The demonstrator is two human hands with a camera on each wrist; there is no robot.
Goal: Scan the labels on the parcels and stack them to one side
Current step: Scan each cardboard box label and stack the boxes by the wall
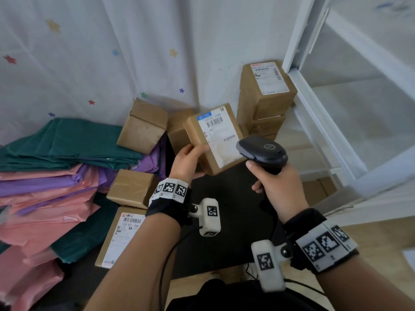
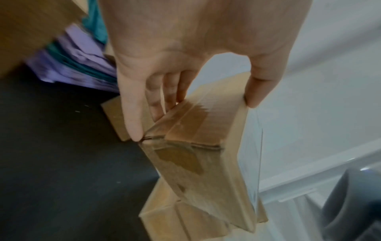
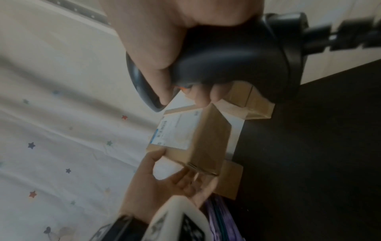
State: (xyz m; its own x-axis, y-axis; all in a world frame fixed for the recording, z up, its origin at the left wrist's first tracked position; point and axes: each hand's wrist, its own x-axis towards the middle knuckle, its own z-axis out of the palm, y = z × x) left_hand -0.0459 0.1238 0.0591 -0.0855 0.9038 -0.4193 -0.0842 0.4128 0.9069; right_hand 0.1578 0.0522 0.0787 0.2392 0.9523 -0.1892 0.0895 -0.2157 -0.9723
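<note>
While pinched by left hand (image 1: 187, 161) between thumb and fingers, cardboard parcel (image 1: 214, 136) held in the air, label up, beside scanner (image 1: 261, 151) clenched in right hand (image 1: 277, 187). Probably could slip: only one end gripped. Could also misread if tilted; stack of parcels (image 1: 265, 95) near behind.

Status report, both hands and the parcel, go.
Left hand grips parcel, label up. Right hand grips scanner, over the label's near corner. Nothing between them.
</note>
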